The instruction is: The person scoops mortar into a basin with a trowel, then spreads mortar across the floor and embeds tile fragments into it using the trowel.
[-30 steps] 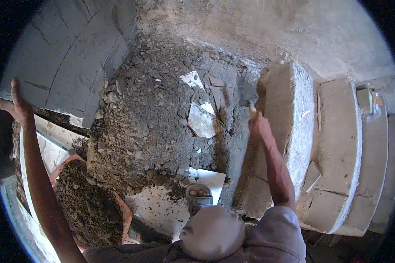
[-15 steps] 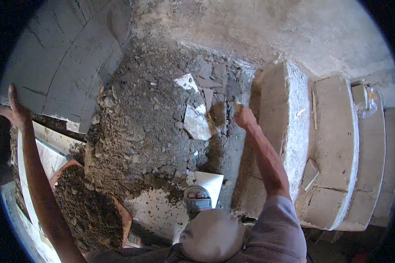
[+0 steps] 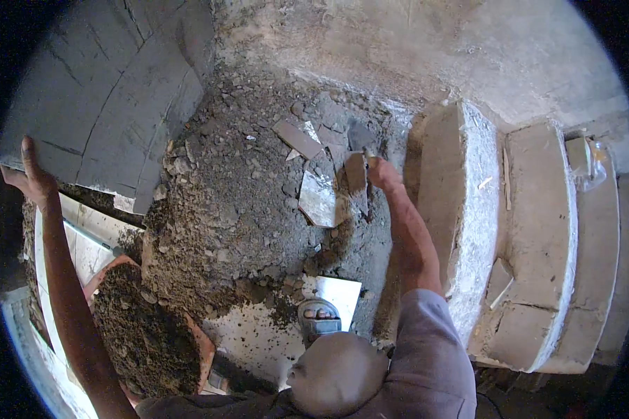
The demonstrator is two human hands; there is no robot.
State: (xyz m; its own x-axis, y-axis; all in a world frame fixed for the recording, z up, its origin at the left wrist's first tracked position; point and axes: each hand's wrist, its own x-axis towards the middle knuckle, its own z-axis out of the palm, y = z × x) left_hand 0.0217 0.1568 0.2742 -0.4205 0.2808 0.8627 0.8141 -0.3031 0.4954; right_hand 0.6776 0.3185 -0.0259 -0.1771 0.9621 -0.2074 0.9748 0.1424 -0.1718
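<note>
My right hand (image 3: 384, 172) is closed round the handle of a trowel; its grey blade (image 3: 361, 136) points away over the rubble. Just left of the hand stands a narrow brown tile shard (image 3: 357, 178). More broken tile lies beyond and to the left: a brown piece (image 3: 297, 138) and a white piece (image 3: 317, 200) dusted with dirt. My left hand (image 3: 36, 183), thumb raised and fingers apart, rests at the lower edge of a grey plastered surface (image 3: 112, 91) on the far left. Part of its fingers is hard to make out.
Loose soil and stones (image 3: 217, 202) cover the middle. Concrete steps (image 3: 534, 230) rise on the right, with a clear plastic bag (image 3: 594, 167) on one. An orange-rimmed container of dark soil (image 3: 143, 335) stands lower left. My sandalled foot (image 3: 319, 315) is by a white tile (image 3: 342, 297).
The brown tile piece now lies farther left, above the white shard. My right hand has shifted slightly left and nearer the narrow shard, and the trowel blade shows more clearly. My left hand stays put.
</note>
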